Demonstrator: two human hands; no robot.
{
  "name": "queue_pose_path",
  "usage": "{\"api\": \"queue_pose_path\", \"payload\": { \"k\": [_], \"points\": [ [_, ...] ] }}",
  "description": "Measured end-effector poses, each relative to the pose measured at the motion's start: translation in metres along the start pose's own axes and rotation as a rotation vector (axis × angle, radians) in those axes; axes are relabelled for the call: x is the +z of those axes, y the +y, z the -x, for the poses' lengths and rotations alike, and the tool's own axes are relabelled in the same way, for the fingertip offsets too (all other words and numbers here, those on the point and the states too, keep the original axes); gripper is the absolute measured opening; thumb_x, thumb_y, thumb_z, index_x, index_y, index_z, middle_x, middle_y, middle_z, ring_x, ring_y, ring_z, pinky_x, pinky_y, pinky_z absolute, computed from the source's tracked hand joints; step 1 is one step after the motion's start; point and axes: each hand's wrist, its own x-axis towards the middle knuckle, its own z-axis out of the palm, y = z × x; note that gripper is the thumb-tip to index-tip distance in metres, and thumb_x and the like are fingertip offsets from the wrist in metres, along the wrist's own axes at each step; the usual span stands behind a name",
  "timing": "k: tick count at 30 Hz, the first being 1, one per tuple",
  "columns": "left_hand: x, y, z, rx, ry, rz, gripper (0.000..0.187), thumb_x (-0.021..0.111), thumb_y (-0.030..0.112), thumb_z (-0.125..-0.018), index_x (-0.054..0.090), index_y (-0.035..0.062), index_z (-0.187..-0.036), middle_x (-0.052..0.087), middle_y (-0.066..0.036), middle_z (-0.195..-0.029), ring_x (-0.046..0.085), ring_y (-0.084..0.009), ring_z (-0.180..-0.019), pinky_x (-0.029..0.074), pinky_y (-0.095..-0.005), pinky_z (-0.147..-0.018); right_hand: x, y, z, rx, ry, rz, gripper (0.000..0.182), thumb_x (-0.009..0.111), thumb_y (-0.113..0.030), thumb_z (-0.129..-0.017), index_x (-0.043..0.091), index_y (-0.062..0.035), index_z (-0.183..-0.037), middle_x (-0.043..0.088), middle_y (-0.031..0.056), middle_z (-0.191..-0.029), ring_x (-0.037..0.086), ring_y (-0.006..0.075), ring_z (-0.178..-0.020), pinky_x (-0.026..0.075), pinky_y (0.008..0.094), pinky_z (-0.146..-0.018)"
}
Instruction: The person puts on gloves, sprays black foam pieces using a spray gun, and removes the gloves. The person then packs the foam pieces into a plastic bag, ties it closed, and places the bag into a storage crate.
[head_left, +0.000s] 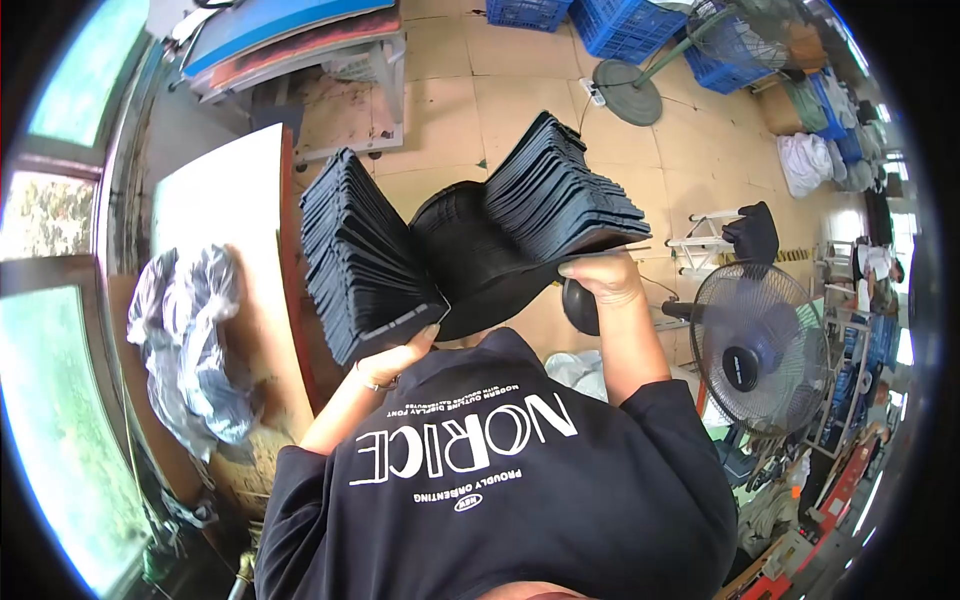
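Observation:
A thick bundle of dark fabric pieces (350,250) is held up in front of my chest. It bends into a U, with many layered edges fanned out on the left and a second fanned side (570,195) on the right. A smooth black middle part (465,240) joins the two. My left hand (402,358), with a bracelet at the wrist, grips the near end of the left side. At the near right corner, my right hand (605,275) grips the other side, its thumb showing. Most fingers of both hands are hidden beneath the bundle.
A pale-topped table (215,190) with clear plastic bags (195,340) stands at left by the windows. A black fan (760,350) is close on the right. Further off are a stand fan's round base (628,92), blue crates (625,28) and a blue-topped table (285,35).

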Motion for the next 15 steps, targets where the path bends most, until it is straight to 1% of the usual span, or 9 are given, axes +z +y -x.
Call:
{"api": "queue_pose_path", "payload": {
  "k": [3,5,6,7,9,10,12,13,15],
  "points": [
    [-0.021,-0.009,-0.058,0.088,-0.062,-0.091,0.019,0.057,0.009,-0.085,0.059,0.0028,-0.102,0.061,-0.005,-0.091,0.057,-0.0147,-0.088,0.046,-0.0278,-0.077,-0.022,-0.013,-0.038,0.000,0.018,0.013,0.048,0.058,0.004,-0.055,0.060,0.0021,-0.103,0.065,0.0093,-0.087,0.060,0.0173,-0.069,0.048,0.0275,-0.061],
    [-0.032,-0.006,-0.094,0.160,-0.092,0.042,0.018,0.056,0.010,-0.086,0.060,0.0030,-0.102,0.061,-0.005,-0.091,0.057,-0.0136,-0.087,0.046,-0.0277,-0.074,-0.010,-0.029,-0.066,-0.097,0.050,-0.006,0.061,0.058,0.004,-0.053,0.055,0.0032,-0.113,0.063,0.0108,-0.101,0.060,0.0204,-0.090,0.047,0.0308,-0.080],
    [-0.036,0.000,-0.114,0.093,-0.042,0.078,0.013,0.058,0.008,-0.080,0.062,0.0009,-0.091,0.062,-0.006,-0.081,0.058,-0.0152,-0.076,0.046,-0.0285,-0.068,-0.016,-0.033,-0.080,-0.113,0.013,-0.030,0.073,0.058,0.006,-0.051,0.048,0.0036,-0.123,0.058,0.0118,-0.114,0.054,0.0226,-0.108,0.040,0.0336,-0.095],
    [-0.040,0.008,-0.135,0.027,0.010,0.118,0.010,0.060,0.006,-0.074,0.065,-0.0013,-0.079,0.063,-0.008,-0.072,0.058,-0.0168,-0.065,0.047,-0.0292,-0.062,-0.018,-0.039,-0.093,-0.135,0.001,-0.043,0.077,0.058,0.008,-0.051,0.045,0.0032,-0.126,0.056,0.0119,-0.118,0.052,0.0225,-0.112,0.039,0.0343,-0.097],
    [-0.061,-0.030,-0.159,-0.116,-0.138,0.140,0.018,0.060,0.009,-0.080,0.062,0.0005,-0.096,0.063,-0.007,-0.086,0.058,-0.0147,-0.080,0.046,-0.0276,-0.074,-0.028,-0.047,-0.118,-0.244,-0.028,-0.005,0.087,0.059,0.011,-0.050,0.037,0.0026,-0.133,0.051,0.0117,-0.127,0.049,0.0226,-0.118,0.036,0.0360,-0.101],
    [-0.074,-0.031,-0.180,-0.190,-0.293,0.089,0.028,0.060,0.010,-0.084,0.059,0.0018,-0.111,0.063,-0.007,-0.100,0.058,-0.0135,-0.093,0.047,-0.0261,-0.084,-0.020,-0.056,-0.129,-0.246,0.190,-0.047,0.090,0.068,0.005,-0.041,0.043,0.0034,-0.128,0.050,0.0166,-0.127,0.047,0.0275,-0.119,0.037,0.0401,-0.101],
    [-0.084,-0.034,-0.225,-0.044,-0.254,0.102,0.028,0.062,0.010,-0.082,0.061,0.0011,-0.109,0.064,-0.005,-0.095,0.060,-0.0139,-0.088,0.049,-0.0271,-0.082,-0.038,-0.063,-0.150,-0.368,0.093,0.053,0.084,0.073,-0.005,-0.054,0.040,0.0004,-0.131,0.046,0.0147,-0.132,0.045,0.0264,-0.122,0.033,0.0415,-0.104],
    [-0.084,-0.047,-0.244,-0.043,-0.238,0.258,0.028,0.063,0.009,-0.082,0.061,0.0012,-0.108,0.064,-0.005,-0.094,0.060,-0.0136,-0.087,0.049,-0.0270,-0.080,-0.044,-0.069,-0.159,-0.300,0.142,-0.066,0.079,0.071,-0.009,-0.060,0.039,-0.0007,-0.132,0.045,0.0135,-0.133,0.044,0.0259,-0.122,0.033,0.0418,-0.105],
    [-0.082,-0.022,-0.291,0.196,-0.295,0.106,0.021,0.063,0.010,-0.081,0.063,0.0009,-0.100,0.064,-0.004,-0.087,0.060,-0.0133,-0.082,0.048,-0.0263,-0.075,-0.064,-0.086,-0.177,-0.250,0.187,-0.166,0.068,0.066,-0.016,-0.072,0.039,-0.0026,-0.133,0.044,0.0112,-0.135,0.043,0.0248,-0.123,0.032,0.0423,-0.106]
  ]
}}
